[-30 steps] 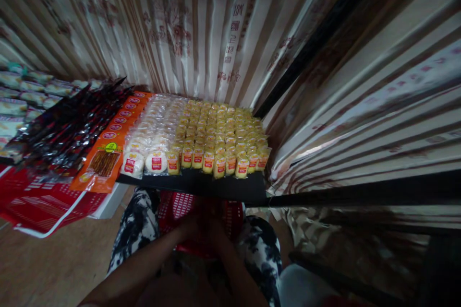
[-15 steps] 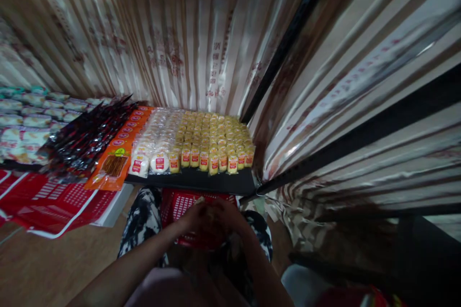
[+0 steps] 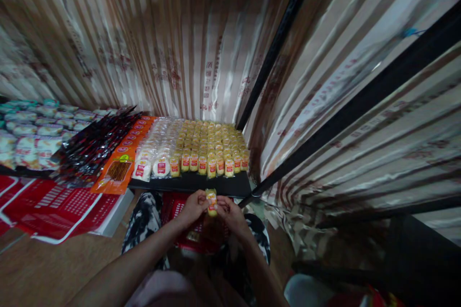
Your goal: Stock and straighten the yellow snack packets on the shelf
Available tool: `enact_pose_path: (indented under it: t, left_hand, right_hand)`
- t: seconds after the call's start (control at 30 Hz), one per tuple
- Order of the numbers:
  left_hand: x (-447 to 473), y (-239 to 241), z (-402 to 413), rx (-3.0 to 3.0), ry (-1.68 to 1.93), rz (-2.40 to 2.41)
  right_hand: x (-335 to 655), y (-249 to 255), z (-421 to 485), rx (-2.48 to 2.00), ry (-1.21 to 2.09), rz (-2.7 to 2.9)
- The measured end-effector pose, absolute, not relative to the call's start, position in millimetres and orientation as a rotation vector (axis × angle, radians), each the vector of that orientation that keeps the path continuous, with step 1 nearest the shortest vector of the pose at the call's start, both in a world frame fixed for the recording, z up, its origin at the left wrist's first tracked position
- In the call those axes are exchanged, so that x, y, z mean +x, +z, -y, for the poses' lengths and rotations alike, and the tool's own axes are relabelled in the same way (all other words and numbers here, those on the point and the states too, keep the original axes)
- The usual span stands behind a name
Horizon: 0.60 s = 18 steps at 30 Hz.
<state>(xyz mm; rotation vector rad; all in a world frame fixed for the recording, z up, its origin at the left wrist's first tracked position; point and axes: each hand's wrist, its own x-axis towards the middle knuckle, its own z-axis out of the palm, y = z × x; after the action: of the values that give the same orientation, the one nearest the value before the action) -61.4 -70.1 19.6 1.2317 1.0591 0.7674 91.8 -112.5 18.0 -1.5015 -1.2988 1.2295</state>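
Note:
Between my two hands is a small yellow wrapped snack cake with a red label, held upright. My left hand pinches its left edge, and my right hand grips its right edge. Below them, a red plastic basket sits between my knees, with what looks like another yellow packet inside. Just beyond my hands, rows of matching yellow snack cakes stand on a black shelf. White round packaged cakes are lined up to their left.
An orange snack packet and a pile of dark shiny packets lie further left, then white packets. A red bag hangs below the shelf. Black poles and a striped plastic sheet close off the back and right.
My hands have risen from low over the basket toward the shelf edge, bringing the yellow snack cake into clear sight. The view has shifted slightly.

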Motion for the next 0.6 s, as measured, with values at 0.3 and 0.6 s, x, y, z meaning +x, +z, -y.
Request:
enact_pose_path:
  t: [0.3,0.6]
  left_hand:
    - [-42,38,65,1.329,0.863,-1.118]
    - [-26,42,53,1.444,0.888,-1.206]
  right_hand:
    - [84,34,117,-1.776,0.784,1.419]
    - [84,28,101,-1.83,0.573,1.394]
